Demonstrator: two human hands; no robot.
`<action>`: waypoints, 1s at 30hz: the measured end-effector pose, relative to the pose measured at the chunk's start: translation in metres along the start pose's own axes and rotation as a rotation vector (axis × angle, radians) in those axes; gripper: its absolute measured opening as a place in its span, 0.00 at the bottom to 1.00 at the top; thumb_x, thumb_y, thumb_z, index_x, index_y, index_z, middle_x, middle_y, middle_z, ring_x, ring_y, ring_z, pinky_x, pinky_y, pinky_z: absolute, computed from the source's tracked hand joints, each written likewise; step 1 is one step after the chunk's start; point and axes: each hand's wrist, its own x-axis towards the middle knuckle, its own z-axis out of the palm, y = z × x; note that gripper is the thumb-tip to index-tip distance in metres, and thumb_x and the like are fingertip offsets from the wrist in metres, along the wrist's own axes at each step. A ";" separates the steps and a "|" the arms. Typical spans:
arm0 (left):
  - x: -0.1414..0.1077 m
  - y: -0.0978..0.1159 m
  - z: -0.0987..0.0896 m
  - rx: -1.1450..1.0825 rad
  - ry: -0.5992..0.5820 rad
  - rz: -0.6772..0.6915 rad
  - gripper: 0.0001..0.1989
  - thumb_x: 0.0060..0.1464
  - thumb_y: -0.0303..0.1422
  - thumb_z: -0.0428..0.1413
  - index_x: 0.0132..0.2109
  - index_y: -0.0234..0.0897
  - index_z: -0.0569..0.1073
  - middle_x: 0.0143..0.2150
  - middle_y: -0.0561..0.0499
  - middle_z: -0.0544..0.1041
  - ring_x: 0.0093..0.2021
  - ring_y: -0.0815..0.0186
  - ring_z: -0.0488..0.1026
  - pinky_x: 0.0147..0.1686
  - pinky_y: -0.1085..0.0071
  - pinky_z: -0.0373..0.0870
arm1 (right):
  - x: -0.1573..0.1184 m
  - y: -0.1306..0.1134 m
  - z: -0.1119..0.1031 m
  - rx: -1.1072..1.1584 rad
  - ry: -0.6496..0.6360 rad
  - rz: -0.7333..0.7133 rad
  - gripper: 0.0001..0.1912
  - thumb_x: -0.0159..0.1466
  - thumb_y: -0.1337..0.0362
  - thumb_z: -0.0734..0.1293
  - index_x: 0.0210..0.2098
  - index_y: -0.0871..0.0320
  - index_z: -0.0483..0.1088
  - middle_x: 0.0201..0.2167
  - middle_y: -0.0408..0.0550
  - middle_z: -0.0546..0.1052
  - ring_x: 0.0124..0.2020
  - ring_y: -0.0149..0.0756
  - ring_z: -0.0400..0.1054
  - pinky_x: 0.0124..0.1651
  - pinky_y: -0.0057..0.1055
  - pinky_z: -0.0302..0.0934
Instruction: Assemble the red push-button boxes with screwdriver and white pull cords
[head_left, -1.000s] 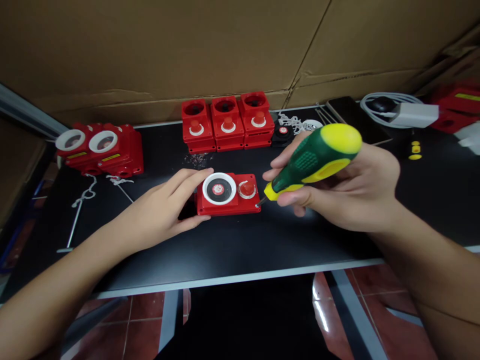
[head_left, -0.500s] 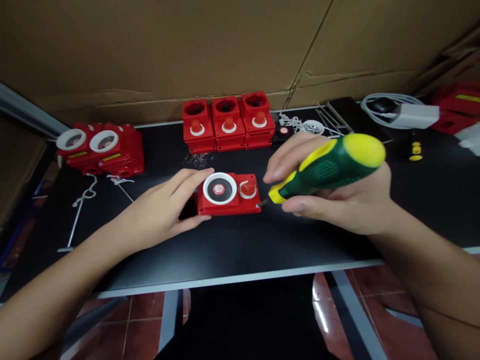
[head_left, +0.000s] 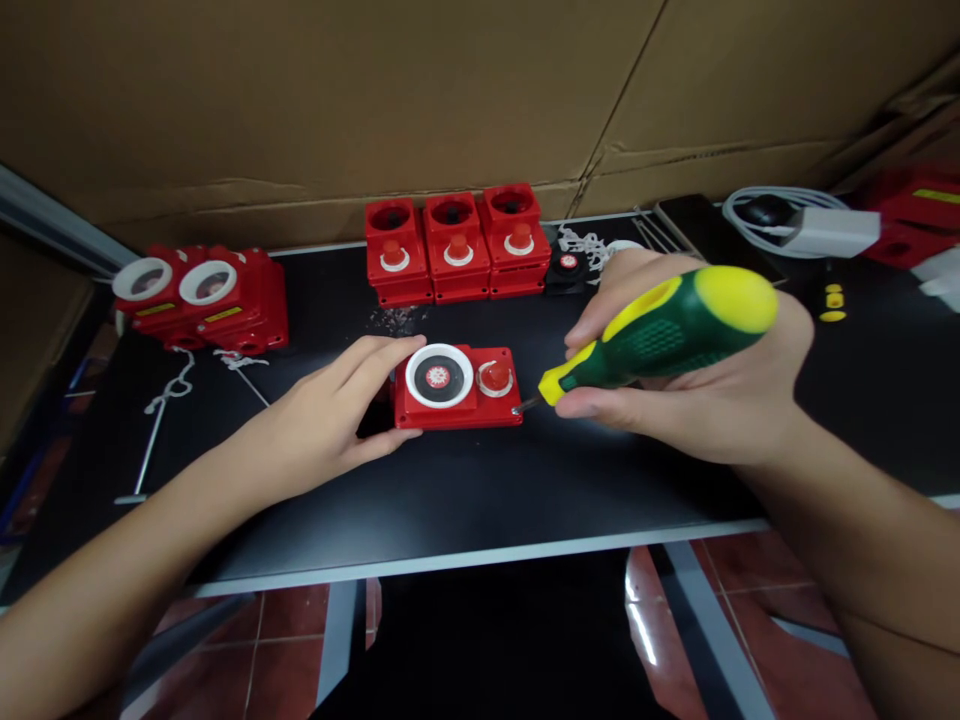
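Note:
A red fire alarm call box point(head_left: 457, 415) with a white-rimmed round disc and a red button lies flat on the black table. My left hand point(head_left: 330, 415) grips its left end, fingers on the far side and thumb on the near side. In my right hand point(head_left: 675, 400) is a green and yellow screwdriver point(head_left: 660, 335), held at a slant with its handle up and to the right. Its tip meets a screw at the box's near right corner. The thumb and fingers close around the handle.
Three red boxes point(head_left: 457, 250) with open round holes stand along the back edge. Two more with white rings point(head_left: 206, 285) are at the left, near metal T-handled rods point(head_left: 154, 450). A white charger point(head_left: 836, 232) with cable and yellow pieces point(head_left: 832, 300) lie at right.
My right hand's fingers have shifted back and to the right along the screwdriver handle. The screwdriver tip stays at the same corner; my left hand and the box have hardly moved.

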 end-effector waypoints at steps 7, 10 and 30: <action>0.001 0.000 0.002 0.006 -0.004 0.000 0.38 0.81 0.48 0.61 0.88 0.40 0.64 0.80 0.36 0.76 0.75 0.41 0.81 0.76 0.44 0.85 | -0.006 -0.010 0.002 0.071 0.062 0.183 0.23 0.59 0.66 0.94 0.48 0.48 0.87 0.44 0.45 0.86 0.36 0.41 0.83 0.33 0.39 0.86; 0.001 0.001 0.001 -0.002 -0.001 0.004 0.38 0.81 0.47 0.61 0.88 0.41 0.63 0.81 0.36 0.75 0.75 0.41 0.82 0.75 0.45 0.85 | -0.006 -0.016 0.003 0.095 0.052 0.216 0.22 0.60 0.69 0.93 0.48 0.49 0.87 0.43 0.43 0.87 0.36 0.39 0.84 0.34 0.36 0.87; 0.002 0.002 -0.002 0.014 -0.027 0.028 0.38 0.85 0.52 0.58 0.88 0.37 0.63 0.82 0.32 0.75 0.77 0.39 0.81 0.78 0.45 0.82 | -0.003 -0.002 -0.001 0.039 -0.109 0.066 0.15 0.67 0.63 0.89 0.50 0.49 0.87 0.43 0.46 0.90 0.40 0.43 0.87 0.42 0.38 0.87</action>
